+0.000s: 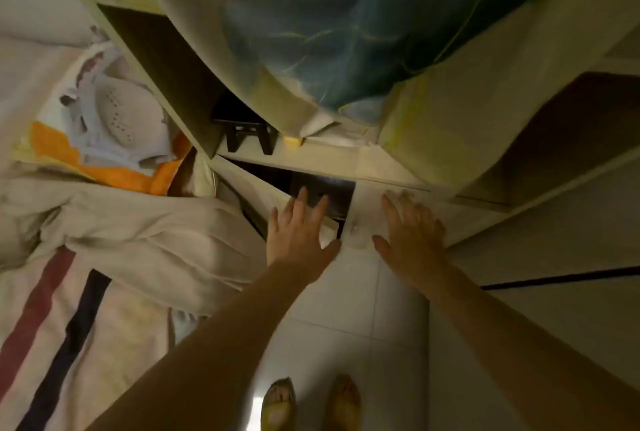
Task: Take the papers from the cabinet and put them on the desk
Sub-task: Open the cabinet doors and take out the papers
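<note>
A low cream cabinet (388,167) stands ahead of me at floor level. Its left door (256,195) is swung partly outward, showing a dark gap (311,188) behind it; I see no papers inside. My left hand (298,233) lies with fingers spread on the free edge of that left door. My right hand (412,236) rests flat, fingers apart, on the closed right door (363,219). Neither hand holds anything. No desk is in view.
Above the cabinet an open shelf carries a blue-green patterned bundle (339,28) and a black stand (247,129). A bed with beige bedding (138,240), a striped sheet and an orange cloth fills the left. White floor tiles (346,312) and my feet (308,403) are below.
</note>
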